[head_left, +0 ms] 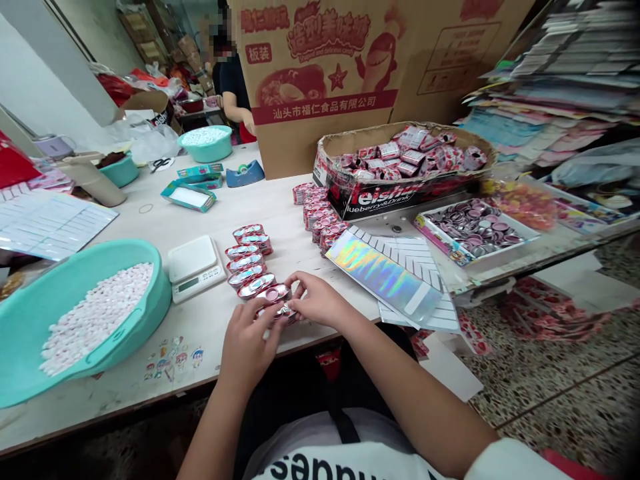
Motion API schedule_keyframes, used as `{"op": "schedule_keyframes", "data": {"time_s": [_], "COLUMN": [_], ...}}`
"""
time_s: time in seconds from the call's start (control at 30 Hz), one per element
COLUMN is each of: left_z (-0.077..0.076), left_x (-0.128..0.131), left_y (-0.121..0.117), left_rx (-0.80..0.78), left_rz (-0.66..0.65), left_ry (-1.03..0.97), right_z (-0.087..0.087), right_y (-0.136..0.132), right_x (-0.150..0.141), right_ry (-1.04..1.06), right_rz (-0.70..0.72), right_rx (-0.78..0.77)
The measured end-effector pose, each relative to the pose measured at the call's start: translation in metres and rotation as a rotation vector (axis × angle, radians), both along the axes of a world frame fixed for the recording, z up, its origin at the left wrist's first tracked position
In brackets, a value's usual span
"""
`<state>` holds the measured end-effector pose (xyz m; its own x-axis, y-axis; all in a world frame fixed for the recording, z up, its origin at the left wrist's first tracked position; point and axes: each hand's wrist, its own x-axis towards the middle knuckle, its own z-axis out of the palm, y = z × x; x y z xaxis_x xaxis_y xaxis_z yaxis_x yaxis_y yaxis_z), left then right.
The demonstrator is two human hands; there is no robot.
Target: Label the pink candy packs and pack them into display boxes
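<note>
Small red-and-white printed packages [245, 262] with oval tops stand in short rows on the white table. At the near end of these rows, both hands meet at one package [283, 310] with a shiny top. My left hand [250, 340] has its fingers bent round its left side. From the right, my right hand [317, 300] pinches its edge with thumb and fingertips. Just behind it stands a package with a round pink disc [273, 294] on top. Fingers partly hide the held package.
A teal basin [150, 320] of white candies and a white scale [193, 260] stand left. To the right are silvery sheets [383, 273], a tray [463, 257] of small metallic discs, and a carton [375, 208] full of packages. Behind a large cardboard box [320, 140] is another person [235, 93].
</note>
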<state>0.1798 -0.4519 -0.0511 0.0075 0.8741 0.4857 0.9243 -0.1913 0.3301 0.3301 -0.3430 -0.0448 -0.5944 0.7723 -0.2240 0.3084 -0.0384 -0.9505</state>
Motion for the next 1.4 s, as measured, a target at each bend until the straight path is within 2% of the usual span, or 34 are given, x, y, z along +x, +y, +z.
{"op": "schedule_keyframes", "data": {"time_s": [0.07,0.17,0.2,0.27,0.33,0.4,0.47,0.57,0.67,0.77,0.93,1.27,1.4], "left_z": [-0.002,-0.009,-0.01,-0.012,-0.01,-0.006,-0.003,-0.001,-0.002,-0.005,-0.01,-0.018,-0.024], "left_x": [-0.001,-0.003,-0.004,-0.003,-0.001,0.002,0.005,0.008,0.011,0.013,0.013,0.016,0.015], "left_y": [0.002,0.005,0.005,0.005,0.005,0.006,0.007,0.009,0.009,0.007,0.005,0.012,0.012], "left_rx": [0.005,0.032,0.047,0.068,0.074,0.058,0.038,0.046,0.069,0.075,0.109,0.133,0.131], "left_rz": [-0.092,-0.113,-0.113,-0.104,-0.078,-0.054,-0.054,-0.059,-0.042,-0.015,0.016,0.037,0.028], "left_ry": [0.149,0.198,0.199,0.213,0.246,0.287,0.32,0.357,0.382,0.393,0.393,0.48,0.458], "right_z": [0.003,0.013,0.017,0.023,0.025,0.021,0.011,-0.011,-0.027,-0.033,-0.029,-0.022,-0.021], "right_y": [0.0,0.007,0.011,0.023,0.039,0.053,0.064,0.071,0.069,0.065,0.061,0.06,0.054], "right_x": [0.002,0.021,0.033,0.066,0.105,0.143,0.172,0.196,0.199,0.195,0.193,0.175,0.17], "right_ry": [0.002,0.036,0.034,-0.047,-0.242,-0.482,-0.666,-0.768,-0.749,-0.679,-0.582,-0.678,-0.674], "right_rz": [0.007,-0.036,-0.082,-0.242,-0.449,-0.556,-0.554,-0.532,-0.531,-0.514,-0.517,-0.403,-0.406], "right_rx": [-0.038,-0.005,0.079,0.349,0.649,0.798,0.765,0.645,0.583,0.542,0.549,0.607,0.606]}}
